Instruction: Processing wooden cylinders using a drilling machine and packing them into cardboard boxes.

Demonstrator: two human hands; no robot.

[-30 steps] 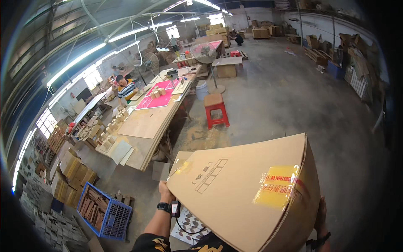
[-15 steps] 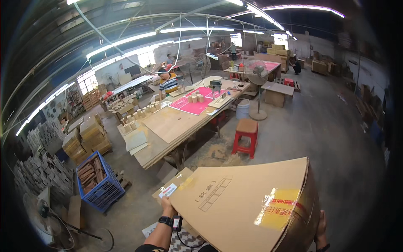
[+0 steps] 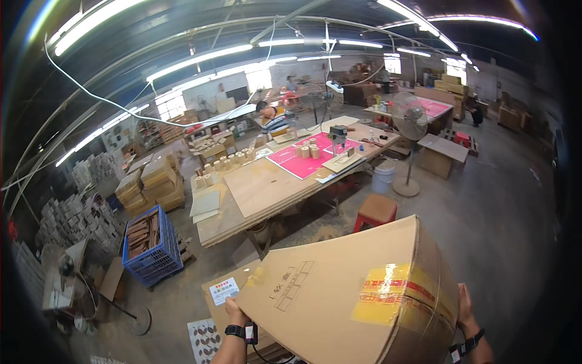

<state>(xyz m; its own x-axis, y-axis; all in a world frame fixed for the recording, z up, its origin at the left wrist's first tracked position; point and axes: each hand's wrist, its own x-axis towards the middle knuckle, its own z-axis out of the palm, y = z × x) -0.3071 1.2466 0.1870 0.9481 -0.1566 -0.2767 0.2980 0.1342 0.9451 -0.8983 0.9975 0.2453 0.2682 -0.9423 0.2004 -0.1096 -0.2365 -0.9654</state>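
- Between the two hands, low and right in the view, a big cardboard box (image 3: 357,303) is carried off the floor, its broad top face turned up toward the camera.
- Its long axis runs from the left hand (image 3: 235,315) at the near-left corner out to the right hand (image 3: 465,312) at the far-right end, so the hands sit at opposite ends with the box spanning the gap.
- Left hand presses flat against the box's left edge, fingers mostly tucked under; right hand clasps the right end, only its back and wrist showing. Both are grasping the box.
- Neither hand is plainly nearer; the box's middle lies about evenly between them.
- Beyond the box stand a red stool (image 3: 376,211) and, further off, a long counter (image 3: 267,188); left of the box sits a blue crate (image 3: 148,249).
- Hidden: the box's underside, both palms and fingertips, and the floor right below. A flat carton (image 3: 221,291) under the box's left corner is partly covered.
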